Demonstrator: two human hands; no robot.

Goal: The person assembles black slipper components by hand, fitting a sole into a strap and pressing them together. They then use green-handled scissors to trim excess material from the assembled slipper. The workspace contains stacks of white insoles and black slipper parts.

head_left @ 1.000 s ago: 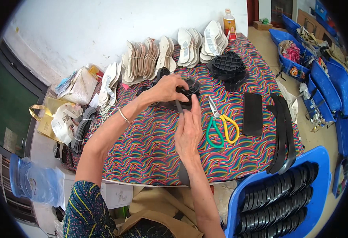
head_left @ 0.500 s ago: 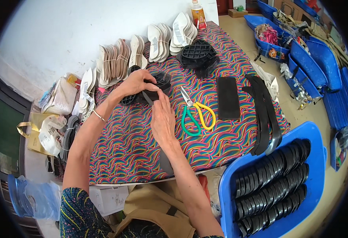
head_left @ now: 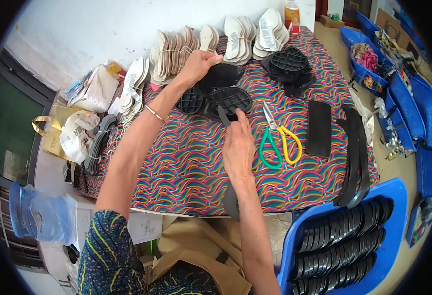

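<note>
My left hand [head_left: 201, 67] is raised over the far part of the table, its thumb and fingers pinched at the edge of a smooth black flap [head_left: 222, 76]. Below the flap lie black sole-shaped pieces with a grid pattern [head_left: 230, 100]. My right hand [head_left: 240, 147] is closed around a dark grey strip [head_left: 224, 117]; its fingertips touch the near edge of the grid piece. Under the right wrist a similar strip end [head_left: 231, 201] shows at the table's front edge; the hand hides whether the two join. Spring-handled snips [head_left: 273, 132] with green and yellow grips lie to the right.
Along the wall stand tied bundles of pale insoles [head_left: 238, 42]. More black grid pieces [head_left: 290, 66], a black rectangular slab [head_left: 319, 129] and long black strips [head_left: 356, 152] occupy the table's right side. A blue bin [head_left: 287, 246] of curved black pieces stands at the front right.
My left hand has moved up and away from my right, lifting the black flap off the grid piece. The whole view has shifted, so table items appear further right.
</note>
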